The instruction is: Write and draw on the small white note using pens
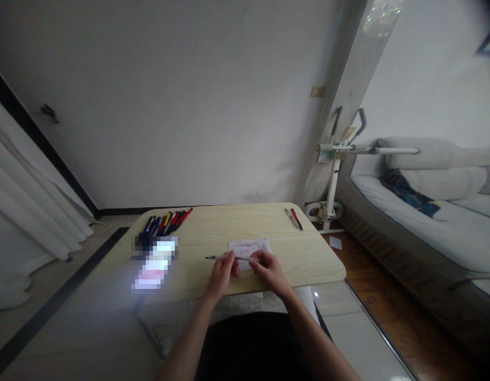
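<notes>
Both my hands hold one slim pen level above the front part of the table. My left hand pinches it toward its dark-tipped left end, which sticks out past the fingers. At the other end, the fingers of my right hand are closed on the pen. Beneath and just behind the hands lies a sheet of paper with scribbled marks. Part of that sheet is hidden by my hands and the pen.
A row of several pens and markers lies at the table's back left. Nearer stands a bright, pixelated screen-like shape. Two pens rest at the back right of the wooden table. Exercise equipment and a sofa are to the right.
</notes>
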A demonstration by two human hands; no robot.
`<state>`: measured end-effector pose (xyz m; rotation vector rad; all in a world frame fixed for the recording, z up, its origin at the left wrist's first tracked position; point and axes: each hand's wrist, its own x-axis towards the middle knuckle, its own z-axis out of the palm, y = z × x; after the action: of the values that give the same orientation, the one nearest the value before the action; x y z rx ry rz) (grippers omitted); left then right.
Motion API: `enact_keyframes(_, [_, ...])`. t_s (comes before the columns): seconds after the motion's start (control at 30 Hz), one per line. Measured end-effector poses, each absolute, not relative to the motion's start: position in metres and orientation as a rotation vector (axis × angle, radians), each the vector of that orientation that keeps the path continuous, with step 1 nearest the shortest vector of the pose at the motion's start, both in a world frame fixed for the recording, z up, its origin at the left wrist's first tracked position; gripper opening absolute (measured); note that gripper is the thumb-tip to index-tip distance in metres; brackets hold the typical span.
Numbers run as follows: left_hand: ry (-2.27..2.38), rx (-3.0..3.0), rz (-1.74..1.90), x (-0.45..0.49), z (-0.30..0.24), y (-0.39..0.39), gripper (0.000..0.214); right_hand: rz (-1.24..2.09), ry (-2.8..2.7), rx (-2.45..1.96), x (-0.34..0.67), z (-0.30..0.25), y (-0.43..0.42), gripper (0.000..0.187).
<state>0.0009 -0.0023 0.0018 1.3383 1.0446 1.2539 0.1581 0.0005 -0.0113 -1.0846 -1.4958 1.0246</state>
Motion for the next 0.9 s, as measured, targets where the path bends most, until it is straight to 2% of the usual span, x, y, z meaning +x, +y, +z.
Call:
enact_keyframes(0.13, [1.049, 1.301, 1.254, 0.001, 0.004, -0.002, 0.038, 1.101, -1.447, -1.028, 0.158, -0.007, 0.001, 0.022])
enact_keyframes(0.33, [0.879, 1.111, 1.212, 0.009, 0.005, -0.003, 0.044, 1.154, -1.387, -0.994, 0.157, 0.003, -0.001, 0.024])
enact_keyframes(0.6, [0.587, 0.465, 1.164, 0.018, 0.001, 0.003, 0.034, 0.980, -1.524, -0.990, 0.143, 0.020, 0.002, 0.018])
enact_keyframes(0.9, [0.571, 0.386, 1.127, 0.013, 0.001, 0.003, 0.038, 0.889, -1.609, -1.045, 0.134, 0.019, 0.003, 0.019])
